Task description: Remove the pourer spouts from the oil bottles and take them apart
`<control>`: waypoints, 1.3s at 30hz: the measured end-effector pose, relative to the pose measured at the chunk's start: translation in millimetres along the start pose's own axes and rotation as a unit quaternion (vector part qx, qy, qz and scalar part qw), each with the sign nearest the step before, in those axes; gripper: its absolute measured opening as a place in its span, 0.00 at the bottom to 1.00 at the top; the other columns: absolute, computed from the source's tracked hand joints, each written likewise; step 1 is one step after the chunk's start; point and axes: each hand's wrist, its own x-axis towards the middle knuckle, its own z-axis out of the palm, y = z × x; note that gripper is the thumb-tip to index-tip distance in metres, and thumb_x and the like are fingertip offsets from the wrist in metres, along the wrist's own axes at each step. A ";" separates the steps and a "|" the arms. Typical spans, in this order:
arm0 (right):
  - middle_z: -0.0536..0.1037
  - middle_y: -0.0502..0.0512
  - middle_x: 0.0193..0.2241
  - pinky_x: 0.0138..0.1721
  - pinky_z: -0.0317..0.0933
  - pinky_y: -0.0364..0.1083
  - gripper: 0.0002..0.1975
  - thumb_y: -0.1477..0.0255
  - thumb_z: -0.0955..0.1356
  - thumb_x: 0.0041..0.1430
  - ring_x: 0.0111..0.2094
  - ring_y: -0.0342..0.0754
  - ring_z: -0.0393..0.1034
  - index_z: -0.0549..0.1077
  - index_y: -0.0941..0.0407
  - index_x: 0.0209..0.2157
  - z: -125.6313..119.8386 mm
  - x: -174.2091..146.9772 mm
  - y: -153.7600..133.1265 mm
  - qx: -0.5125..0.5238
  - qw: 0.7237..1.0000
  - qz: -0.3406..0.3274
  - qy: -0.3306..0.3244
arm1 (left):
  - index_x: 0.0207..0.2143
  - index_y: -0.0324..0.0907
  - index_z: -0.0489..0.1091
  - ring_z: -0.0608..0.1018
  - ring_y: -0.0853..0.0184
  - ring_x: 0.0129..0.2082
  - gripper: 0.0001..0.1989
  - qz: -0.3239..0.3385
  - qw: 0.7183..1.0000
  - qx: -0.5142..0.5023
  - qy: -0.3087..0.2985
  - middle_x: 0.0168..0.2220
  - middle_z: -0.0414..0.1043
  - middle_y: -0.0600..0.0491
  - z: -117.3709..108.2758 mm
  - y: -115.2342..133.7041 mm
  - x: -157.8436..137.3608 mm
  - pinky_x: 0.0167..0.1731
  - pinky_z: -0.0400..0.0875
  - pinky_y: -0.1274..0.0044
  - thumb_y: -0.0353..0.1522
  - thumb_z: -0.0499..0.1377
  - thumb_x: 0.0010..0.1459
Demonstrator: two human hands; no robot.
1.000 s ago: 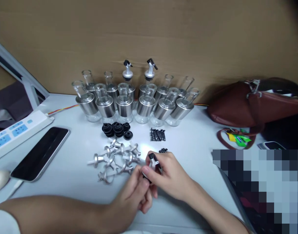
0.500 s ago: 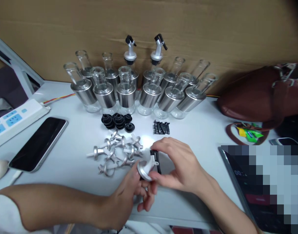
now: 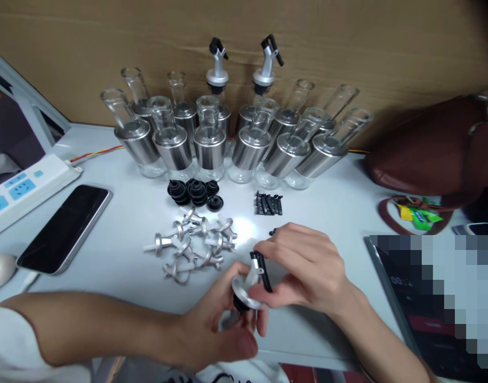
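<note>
A silver bottle pourer (image 3: pixel 240 290) with a black lever and a black ribbed stopper is held over the near part of the table. My right hand (image 3: pixel 307 266) is closed on it, thumb at the silver disc and fingers by the lever. Curled around the stopper end are the fingers of my left hand (image 3: pixel 215 314), partly hidden behind the pourer; its thumb stands away from the stopper. To the left lie several loose silver spouts (image 3: pixel 183 247). Black ribbed stoppers (image 3: pixel 198 192) sit behind them. A group of small black levers (image 3: pixel 269 204) lies farther right.
Several glass bottles with metal sleeves (image 3: pixel 209 148) stand at the back, two topped with pourers (image 3: pixel 217 74). At left are a phone (image 3: pixel 66 229) and a power strip (image 3: pixel 24 189). At right are a brown bag (image 3: pixel 423 151) and a dark-screened tablet (image 3: pixel 403 298).
The pourer and both hands have moved slightly right and down in view. My left thumb has come off the pourer and down, exposing the black stopper. The view has shifted a little.
</note>
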 end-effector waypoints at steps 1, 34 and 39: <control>0.64 0.47 0.16 0.23 0.54 0.44 0.19 0.55 0.66 0.61 0.19 0.43 0.58 0.72 0.57 0.30 0.7 1.3 -1.8 -0.002 1.000 -0.001 -0.004 | 0.44 0.43 0.60 0.64 0.74 0.25 0.29 0.010 1.000 -0.004 -0.008 0.31 0.67 0.56 1.5 3.7 -0.2 0.27 0.57 0.77 0.50 0.66 0.49; 0.63 0.48 0.15 0.22 0.50 0.45 0.23 0.69 0.52 0.71 0.17 0.43 0.54 0.63 0.54 0.22 -3.9 2.5 -13.8 0.042 0.988 0.086 0.124 | 0.28 0.42 0.60 0.62 0.75 0.19 0.10 0.056 0.981 0.187 -0.007 0.20 0.60 0.61 7.7 23.4 8.7 0.19 0.55 0.81 0.32 0.62 0.51; 0.63 0.44 0.15 0.20 0.51 0.41 0.12 0.73 0.63 0.64 0.15 0.40 0.56 0.63 0.54 0.25 -10.8 7.4 3.1 -0.121 0.961 0.232 0.086 | 0.30 0.43 0.58 0.63 0.74 0.21 0.15 -0.047 0.990 0.128 -0.038 0.22 0.61 0.60 10.9 28.6 8.6 0.22 0.57 0.80 0.34 0.64 0.47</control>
